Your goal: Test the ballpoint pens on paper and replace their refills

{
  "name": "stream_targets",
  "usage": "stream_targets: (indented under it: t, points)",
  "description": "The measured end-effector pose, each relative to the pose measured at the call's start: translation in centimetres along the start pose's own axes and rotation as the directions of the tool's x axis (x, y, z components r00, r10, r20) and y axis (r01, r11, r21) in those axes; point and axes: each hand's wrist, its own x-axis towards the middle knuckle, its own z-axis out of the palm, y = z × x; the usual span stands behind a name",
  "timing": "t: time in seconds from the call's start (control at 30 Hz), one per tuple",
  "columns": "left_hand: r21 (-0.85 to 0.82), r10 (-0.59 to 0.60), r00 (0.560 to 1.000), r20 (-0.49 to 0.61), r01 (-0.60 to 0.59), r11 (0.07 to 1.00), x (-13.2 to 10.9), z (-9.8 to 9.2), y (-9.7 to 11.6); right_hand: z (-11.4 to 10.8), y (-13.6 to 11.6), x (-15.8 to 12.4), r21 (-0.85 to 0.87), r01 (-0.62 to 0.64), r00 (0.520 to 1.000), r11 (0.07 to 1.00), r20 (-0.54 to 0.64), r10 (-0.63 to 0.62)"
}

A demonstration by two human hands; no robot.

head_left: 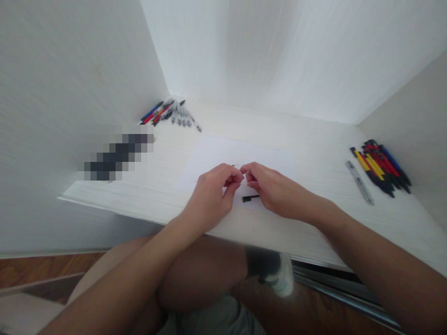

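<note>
My left hand (213, 193) and my right hand (270, 186) meet over a white sheet of paper (226, 156) in the middle of the white desk (314, 139). Both hands have their fingers pinched together on a small slim part between them, too small to name; a dark tip sticks out at the left hand's fingertips. A short black pen piece (250, 198) lies on the paper just below the right hand's fingers.
A pile of pens (167, 113), blue, red and clear, lies at the desk's back left corner. More pens (380, 167) in red, yellow, blue and black lie at the right, with one clear pen (359, 182) beside them. White walls enclose the desk on three sides.
</note>
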Motion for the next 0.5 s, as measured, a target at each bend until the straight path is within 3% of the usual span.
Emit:
stream_targets:
  t: [0.27, 0.5]
  points:
    - [-0.024, -0.007, 1.0, 0.005, 0.008, 1.0, 0.01, 0.13, 0.21, -0.04, -0.06, 0.06, 0.034, -0.001, 1.0, 0.999, -0.008, 0.001]
    - [-0.05, 0.011, 1.0, -0.011, -0.012, 0.999, 0.1, -0.13, 0.44, -0.43, -0.57, 0.21, 0.169, -0.103, 0.995, 0.98, 0.019, 0.101]
